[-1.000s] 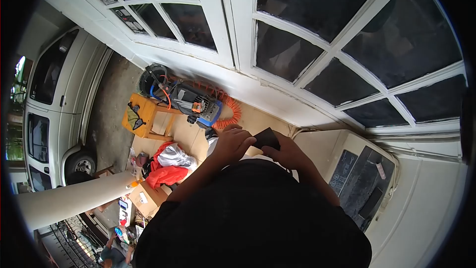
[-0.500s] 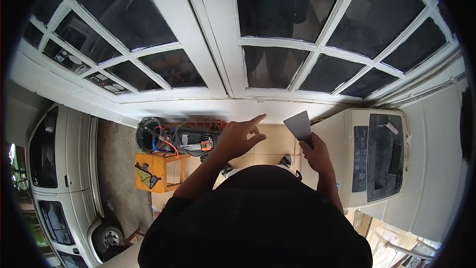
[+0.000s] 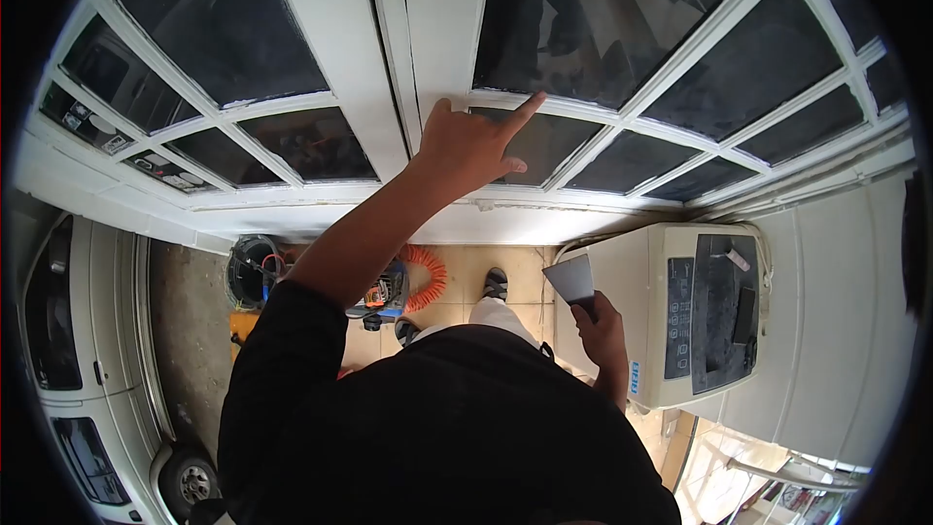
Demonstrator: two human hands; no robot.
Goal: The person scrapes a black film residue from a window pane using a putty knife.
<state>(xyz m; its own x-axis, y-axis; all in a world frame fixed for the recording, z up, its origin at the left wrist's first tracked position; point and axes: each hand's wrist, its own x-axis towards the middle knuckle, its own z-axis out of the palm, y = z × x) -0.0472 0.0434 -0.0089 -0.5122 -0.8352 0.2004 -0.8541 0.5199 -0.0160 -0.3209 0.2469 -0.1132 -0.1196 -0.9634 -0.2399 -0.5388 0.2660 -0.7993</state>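
My left hand (image 3: 468, 148) is raised in front of the white-framed glass panes. Its index finger points out to the right, with the tip right at the white glazing bar (image 3: 593, 115) under a large dark pane (image 3: 573, 29). The thumb stands apart below and the other fingers are curled in; nothing is held. Lower down on the right, my right hand (image 3: 603, 329) is closed round the handle of a putty knife (image 3: 571, 280). Its wide flat metal blade points up and to the left, overlapping the side of the washing machine.
A cream top-loading washing machine (image 3: 637, 262) stands to my right. Near my feet, a coiled orange hose (image 3: 428, 277) and a dark bucket (image 3: 251, 267) rest on the left. A vehicle (image 3: 107, 301) is parked farther left. Tiled floor (image 3: 462, 306) shows below.
My left hand has risen from low over the floor to the glazing bar, index finger extended. My right hand still grips the putty knife, slightly lower. The view has shifted a little.
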